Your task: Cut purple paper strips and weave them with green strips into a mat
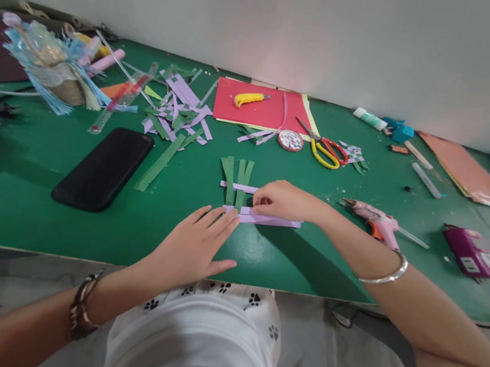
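Observation:
Green paper strips stand upright across lilac paper strips, forming a loose lattice on the green table. My left hand lies open with its fingers spread, and its fingertips press on the left end of the lower lilac strips. Over the right part of the lattice, my right hand is closed, with thumb and fingers pinched on a paper strip. Its fingers partly hide that strip. Another lilac strip runs under the green ones higher up and passes behind my right hand.
Left of the lattice are a black phone and a pile of cut strips. Behind lie red paper, a yellow cutter, a round tin and scissors. A pink glue gun rests near my right forearm.

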{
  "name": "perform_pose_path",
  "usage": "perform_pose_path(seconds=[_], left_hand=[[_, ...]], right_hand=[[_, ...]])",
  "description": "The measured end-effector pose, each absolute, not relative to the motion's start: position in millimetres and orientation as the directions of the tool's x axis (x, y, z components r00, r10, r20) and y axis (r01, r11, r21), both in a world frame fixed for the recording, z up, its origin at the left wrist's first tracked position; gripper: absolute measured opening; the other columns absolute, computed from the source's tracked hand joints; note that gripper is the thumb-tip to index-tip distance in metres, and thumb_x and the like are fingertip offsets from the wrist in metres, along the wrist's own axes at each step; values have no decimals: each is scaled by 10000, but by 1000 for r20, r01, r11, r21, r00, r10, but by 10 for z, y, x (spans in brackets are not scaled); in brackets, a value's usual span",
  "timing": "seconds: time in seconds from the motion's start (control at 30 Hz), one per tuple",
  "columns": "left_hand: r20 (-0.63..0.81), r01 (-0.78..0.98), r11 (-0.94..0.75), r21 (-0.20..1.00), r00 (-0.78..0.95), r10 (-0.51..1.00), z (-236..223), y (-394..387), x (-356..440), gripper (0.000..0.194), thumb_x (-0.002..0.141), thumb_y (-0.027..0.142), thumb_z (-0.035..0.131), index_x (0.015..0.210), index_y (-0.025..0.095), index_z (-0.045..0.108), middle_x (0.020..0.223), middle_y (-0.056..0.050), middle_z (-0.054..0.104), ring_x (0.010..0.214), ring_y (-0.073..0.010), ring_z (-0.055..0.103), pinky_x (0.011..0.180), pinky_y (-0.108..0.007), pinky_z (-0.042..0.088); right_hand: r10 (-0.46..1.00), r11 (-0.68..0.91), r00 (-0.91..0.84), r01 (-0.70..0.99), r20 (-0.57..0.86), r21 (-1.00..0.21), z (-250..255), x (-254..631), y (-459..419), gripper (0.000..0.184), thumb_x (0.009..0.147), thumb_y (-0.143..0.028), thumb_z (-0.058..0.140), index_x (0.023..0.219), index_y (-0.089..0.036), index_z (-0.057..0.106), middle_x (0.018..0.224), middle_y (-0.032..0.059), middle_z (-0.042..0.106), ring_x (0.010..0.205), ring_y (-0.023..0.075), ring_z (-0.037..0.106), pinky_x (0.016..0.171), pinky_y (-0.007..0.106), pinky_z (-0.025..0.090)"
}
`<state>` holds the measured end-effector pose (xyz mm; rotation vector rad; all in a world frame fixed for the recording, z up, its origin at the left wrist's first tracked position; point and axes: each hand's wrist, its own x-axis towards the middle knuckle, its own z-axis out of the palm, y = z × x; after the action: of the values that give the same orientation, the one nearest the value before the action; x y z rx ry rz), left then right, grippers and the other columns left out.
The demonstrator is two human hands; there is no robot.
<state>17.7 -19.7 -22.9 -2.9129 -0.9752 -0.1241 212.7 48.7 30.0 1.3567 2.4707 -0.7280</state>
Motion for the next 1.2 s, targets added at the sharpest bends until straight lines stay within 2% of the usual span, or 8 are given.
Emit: perform_pose_path(seconds=[0.23,0.33,0.5,0.6,0.7,1.0,1.1,1.2], left_hand=[[62,608,-794,-30,794,605,-240,-190,177,595,868,515,285,1274,99,414,1324,-99,436,1169,-245,418,973,-386,305],[68,611,-791,-25,791,609,-237,-188,178,591,869,513,285,1273,102,416,1324,-96,438,1174,-240,416,975,-381,302],[84,605,-796,-20,795,601,-241,-187,174,590,870,510,282,1269,97,420,1320,-90,444,1166,-239,424,965,-384,309],[93,606,-795,-20,793,603,-253,-189,172,592,869,516,281,1266,100,424,1315,-93,450,1162,-241,426,964,-383,307],[88,609,-793,-22,791,605,-256,-192,171,578,870,509,283,1263,112,430,1316,-87,449,1164,-238,422,966,-377,304],[107,603,-797,-24,795,598,-249,-186,174,567,865,497,314,1249,100,442,1298,-93,469,1140,-244,436,947,-374,322],[114,602,-798,-27,795,596,-255,-185,173,568,868,492,311,1250,92,440,1291,-98,474,1137,-245,435,945,-375,322],[120,598,-801,-27,798,591,-258,-183,170,571,867,494,311,1253,92,436,1289,-101,476,1136,-244,434,946,-371,320]], right_hand=[[681,432,-545,838,-488,-333,339,2200,501,228,772,-262,470,674,-149,642,603,-2,587,537,87,445,529,219,282],[760,435,-523,850,-385,-297,327,2222,514,243,787,-296,472,665,-151,624,594,-2,573,537,92,444,517,224,274],[908,386,-411,895,-78,-223,189,2217,471,167,800,-260,500,876,-156,606,865,54,606,792,155,538,629,235,345],[935,333,-343,936,-87,-109,111,2173,403,195,772,-219,541,950,-150,582,970,83,580,881,193,539,659,251,360],[941,288,-298,954,-160,-81,98,2139,384,190,779,-194,520,960,-154,561,987,85,579,810,177,555,615,245,348],[877,316,-376,920,-298,-233,216,2135,501,94,748,-226,515,777,-160,575,784,39,617,674,126,510,551,218,289],[872,265,-371,906,-319,-330,227,2106,511,206,727,-360,543,757,-158,568,770,34,615,647,122,499,537,219,296],[881,162,-314,903,-354,-397,210,2086,551,307,783,-436,445,704,-159,551,718,32,612,613,121,501,520,225,302]])
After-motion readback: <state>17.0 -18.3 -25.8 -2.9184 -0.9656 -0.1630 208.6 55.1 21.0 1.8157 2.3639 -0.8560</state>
